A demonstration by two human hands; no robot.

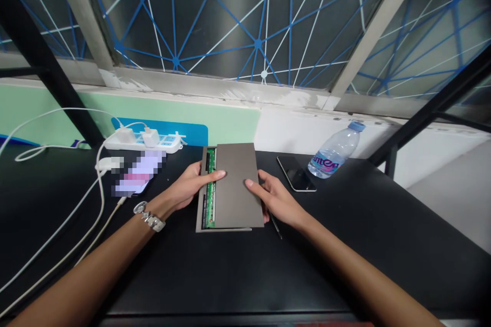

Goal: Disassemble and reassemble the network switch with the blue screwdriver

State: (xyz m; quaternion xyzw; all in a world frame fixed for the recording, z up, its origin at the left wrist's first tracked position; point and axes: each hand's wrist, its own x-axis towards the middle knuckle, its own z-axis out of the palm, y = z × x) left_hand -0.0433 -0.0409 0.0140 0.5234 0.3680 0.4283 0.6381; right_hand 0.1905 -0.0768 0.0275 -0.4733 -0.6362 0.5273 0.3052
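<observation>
Head view: the grey case is gripped from both sides, its left rim clasped by the left hand, whose thumb is laid across an exposed green circuit board, its right rim by the right hand. It's held over the worktop, between back and front edges. Towards the back right corner, a dark-screened phone and a bottle are seen.

On my feed I see a shiny silver-coloured metal band around the left wrist, with chunky links and a rounded piece beside them. The left forearm and right forearm are bare, as are the left hand and right hand.
</observation>
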